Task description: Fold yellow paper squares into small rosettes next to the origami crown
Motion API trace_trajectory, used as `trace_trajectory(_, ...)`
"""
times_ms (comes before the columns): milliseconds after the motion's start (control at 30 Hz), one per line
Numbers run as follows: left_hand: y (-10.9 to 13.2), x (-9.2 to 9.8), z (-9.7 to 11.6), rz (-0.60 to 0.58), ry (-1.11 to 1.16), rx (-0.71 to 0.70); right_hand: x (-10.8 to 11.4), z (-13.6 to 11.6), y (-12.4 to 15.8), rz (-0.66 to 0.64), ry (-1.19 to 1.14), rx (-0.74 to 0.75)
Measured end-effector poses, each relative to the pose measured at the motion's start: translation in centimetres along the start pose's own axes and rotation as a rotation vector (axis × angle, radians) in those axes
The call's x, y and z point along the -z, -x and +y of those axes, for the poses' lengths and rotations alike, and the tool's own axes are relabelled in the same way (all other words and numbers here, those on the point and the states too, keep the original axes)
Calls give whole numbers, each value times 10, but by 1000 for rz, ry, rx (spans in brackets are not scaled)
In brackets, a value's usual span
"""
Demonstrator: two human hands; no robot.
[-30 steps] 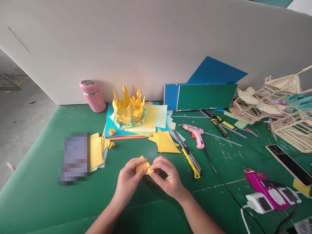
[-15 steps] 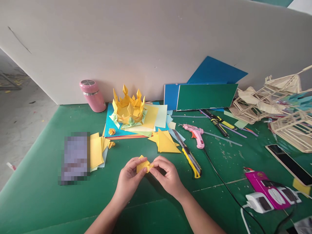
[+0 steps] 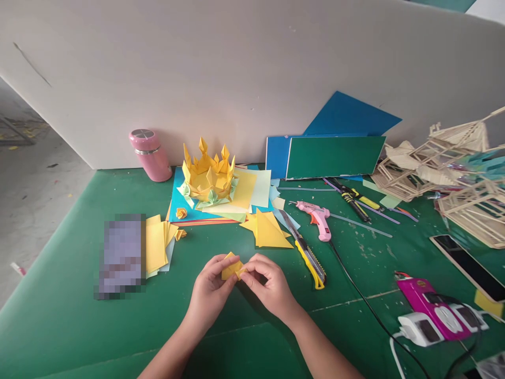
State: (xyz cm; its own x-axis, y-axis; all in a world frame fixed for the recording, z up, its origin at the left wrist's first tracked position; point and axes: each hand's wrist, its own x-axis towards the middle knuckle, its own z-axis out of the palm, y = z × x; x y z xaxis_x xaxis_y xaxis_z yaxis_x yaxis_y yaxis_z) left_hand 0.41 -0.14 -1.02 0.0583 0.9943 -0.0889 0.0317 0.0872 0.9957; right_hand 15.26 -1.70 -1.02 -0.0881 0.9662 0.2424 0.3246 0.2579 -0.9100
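The bare left hand (image 3: 211, 281) curls nearly closed, thumb and fingers pinching a small folded yellow paper piece (image 3: 231, 268) above the green tabletop (image 3: 244, 342). The bare right hand (image 3: 270, 281), loosely curled, pinches the piece's right corner between thumb and fingertips.

Green table (image 3: 130, 337), yellow paper pieces (image 3: 270, 232), yellow-handled cutter (image 3: 310, 263), pink glue gun (image 3: 315, 211), pink flask (image 3: 153, 162), phone (image 3: 469, 267)

Matt folded paper forms the yellow piece (image 3: 230, 271) and the crown (image 3: 211, 180) near the back edge of the surface (image 3: 118, 331); toward the back left corner the flask (image 3: 153, 164) looks smooth and glossy; rightward along that edge, the frames (image 3: 424, 173) are matt wood
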Motion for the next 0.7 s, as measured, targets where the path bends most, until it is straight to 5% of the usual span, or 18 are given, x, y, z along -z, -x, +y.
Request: trace_trajectory(700, 3, 4, 15, -76, -3, 52, 1, 0, 2, -78, 61, -1)
